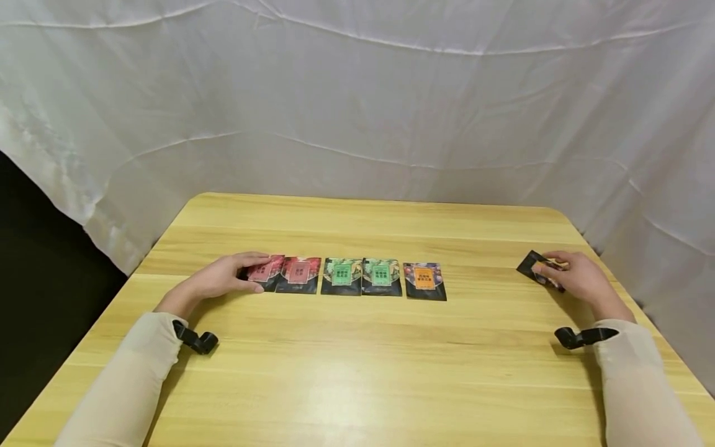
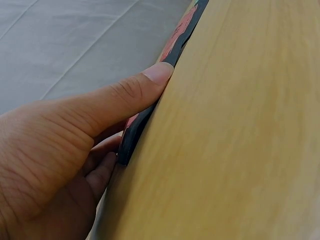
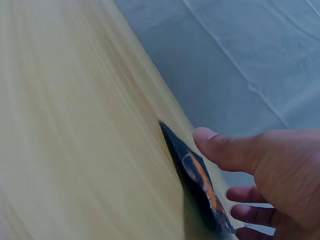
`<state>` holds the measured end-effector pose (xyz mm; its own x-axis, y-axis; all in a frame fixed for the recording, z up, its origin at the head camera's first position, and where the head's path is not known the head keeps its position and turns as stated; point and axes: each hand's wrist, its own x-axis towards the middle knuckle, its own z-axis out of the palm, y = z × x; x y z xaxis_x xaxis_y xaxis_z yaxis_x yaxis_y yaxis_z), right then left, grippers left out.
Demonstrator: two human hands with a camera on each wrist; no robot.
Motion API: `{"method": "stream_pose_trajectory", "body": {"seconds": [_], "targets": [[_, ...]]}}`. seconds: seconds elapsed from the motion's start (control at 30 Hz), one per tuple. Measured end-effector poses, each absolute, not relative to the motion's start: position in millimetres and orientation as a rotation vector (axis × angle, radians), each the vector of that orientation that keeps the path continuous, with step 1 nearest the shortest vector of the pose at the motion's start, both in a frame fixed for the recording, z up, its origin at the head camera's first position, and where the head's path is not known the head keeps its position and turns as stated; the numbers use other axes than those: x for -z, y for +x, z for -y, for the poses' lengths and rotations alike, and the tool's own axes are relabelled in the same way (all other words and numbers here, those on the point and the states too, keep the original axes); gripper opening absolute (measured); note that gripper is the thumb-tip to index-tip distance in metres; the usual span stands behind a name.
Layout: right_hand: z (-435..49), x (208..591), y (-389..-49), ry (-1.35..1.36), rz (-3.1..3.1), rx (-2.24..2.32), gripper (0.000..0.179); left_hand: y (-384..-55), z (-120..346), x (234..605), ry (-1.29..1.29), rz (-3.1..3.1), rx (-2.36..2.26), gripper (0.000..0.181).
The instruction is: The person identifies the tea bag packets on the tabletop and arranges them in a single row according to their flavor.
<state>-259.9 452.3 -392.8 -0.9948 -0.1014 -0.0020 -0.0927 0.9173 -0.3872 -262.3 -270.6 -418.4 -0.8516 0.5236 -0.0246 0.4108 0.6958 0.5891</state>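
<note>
Five flat packets lie in a row on the wooden table. At the left end, my left hand (image 1: 226,277) holds a red packet (image 1: 266,272) across its near and far edges; in the left wrist view the thumb (image 2: 159,73) lies along its dark border. A second red packet (image 1: 298,274) adjoins it, followed by a green packet (image 1: 342,275), another green packet (image 1: 382,277) and an orange packet (image 1: 426,280). Far to the right, my right hand (image 1: 581,279) grips a dark packet with orange print (image 3: 200,180), which is tilted with one corner pointing away from the hand.
The wooden table (image 1: 357,354) extends under both forearms. A pale cloth (image 1: 357,112) hangs behind its far edge. Each wrist carries a small black camera mount, one on the left (image 1: 197,338) and one on the right (image 1: 583,337). A dark area borders the cloth at far left.
</note>
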Motion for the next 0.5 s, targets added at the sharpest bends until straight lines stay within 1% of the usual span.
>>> {"method": "stream_pose_trajectory", "body": {"seconds": [0.33, 0.5], "targets": [[-454.9, 397.0, -266.9, -0.205, -2.990, 0.640, 0.073, -259.3, 275.4, 417.6, 0.745, -2.733, -0.865, 0.075], [-456.1, 397.5, -263.8, -0.207, -2.957, 0.591, 0.069, -260.0, 273.2, 418.8, 0.767, -2.738, -0.850, 0.074]]}}
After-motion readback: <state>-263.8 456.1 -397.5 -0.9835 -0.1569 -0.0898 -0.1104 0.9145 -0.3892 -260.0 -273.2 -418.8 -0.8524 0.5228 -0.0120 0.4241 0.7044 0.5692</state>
